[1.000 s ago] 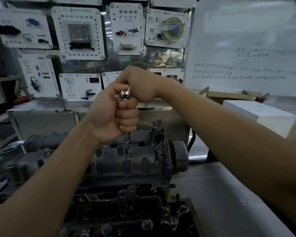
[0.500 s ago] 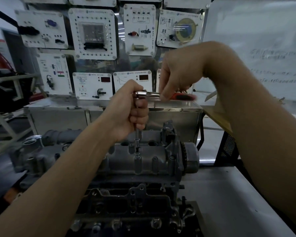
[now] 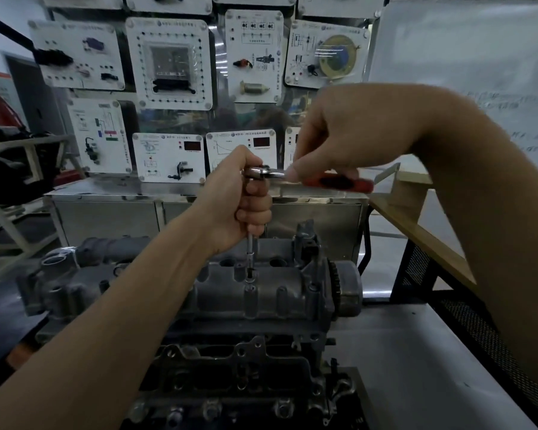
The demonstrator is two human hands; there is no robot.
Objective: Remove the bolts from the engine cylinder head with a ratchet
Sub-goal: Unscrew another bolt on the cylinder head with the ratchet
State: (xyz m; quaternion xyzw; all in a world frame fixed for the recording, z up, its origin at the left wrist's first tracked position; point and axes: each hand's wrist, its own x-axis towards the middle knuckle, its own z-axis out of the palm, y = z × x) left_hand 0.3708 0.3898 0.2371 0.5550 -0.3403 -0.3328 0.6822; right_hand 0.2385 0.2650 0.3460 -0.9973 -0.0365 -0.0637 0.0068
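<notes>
Swung out rightward from behind the left hand (image 3: 243,206), the right hand (image 3: 339,141) has its fingers clamped on the ratchet (image 3: 336,183) handle; left fingers wrap the upright extension (image 3: 249,246), seated on the cylinder head (image 3: 277,296); loosening seems under way; next, a return sweep, shaft kept plumb.

Nothing can be read. The whiteboard (image 3: 466,57) carries faint handwritten lines, too blurred to make out. The white instrument panels (image 3: 168,63) left of the whiteboard bear small printed captions and diagrams, and some have red display windows (image 3: 192,146), but no letter or number is legible.
</notes>
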